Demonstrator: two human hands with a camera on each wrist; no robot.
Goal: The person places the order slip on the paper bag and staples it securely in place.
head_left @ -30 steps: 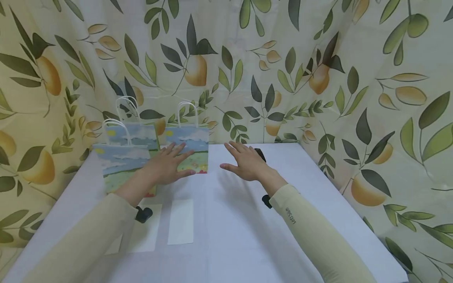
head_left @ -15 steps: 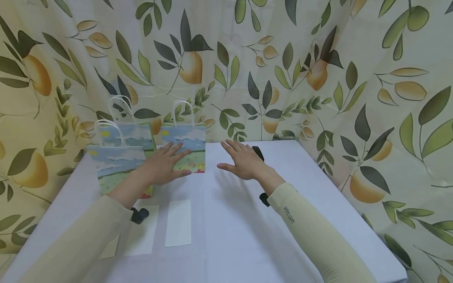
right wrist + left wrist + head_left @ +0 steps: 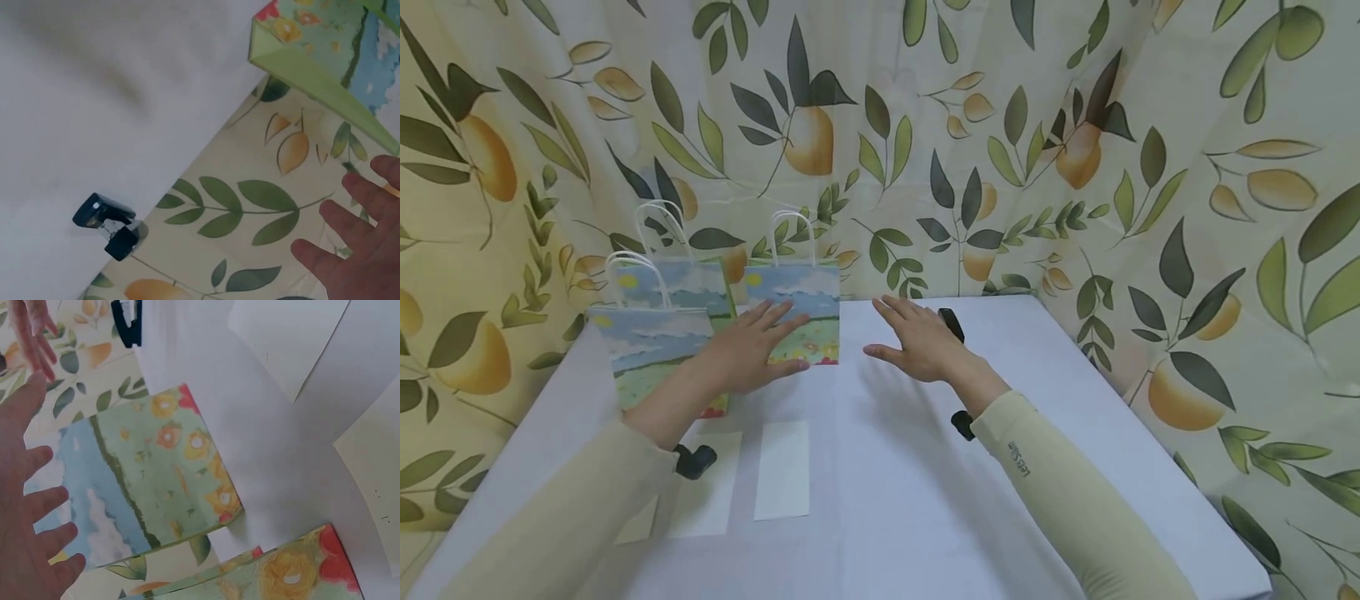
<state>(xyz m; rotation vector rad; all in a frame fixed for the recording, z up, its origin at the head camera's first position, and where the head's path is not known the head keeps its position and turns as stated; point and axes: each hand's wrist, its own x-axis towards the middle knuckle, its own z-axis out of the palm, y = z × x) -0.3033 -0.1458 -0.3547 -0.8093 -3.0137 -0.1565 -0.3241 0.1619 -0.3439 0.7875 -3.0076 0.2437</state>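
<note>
In the head view my left hand (image 3: 745, 346) hovers with spread fingers in front of the paper gift bags, holding nothing. Across from it my right hand (image 3: 917, 337) is held in the air, fingers extended, also holding nothing. Three bags with white handles and a sky-and-meadow print stand at the back left: a front-left bag (image 3: 655, 342), one behind it (image 3: 688, 279), and a right-hand bag (image 3: 808, 308). My left forearm and hand partly cover them. A small black object (image 3: 951, 323) lies just beyond my right hand; the right wrist view shows this black object (image 3: 109, 225) near the table edge, its kind unclear.
Pale rectangular cards lie on the white table (image 3: 887, 533): a right one (image 3: 782, 471), a middle one (image 3: 711, 483) and a left one (image 3: 640, 525) partly under my sleeve. A curtain (image 3: 880, 150) with leaf and fruit print encloses the table's back and sides.
Both hands keep nearly the same pose over the table. The head view shifts slightly, and the bags and cards stay where they were.
</note>
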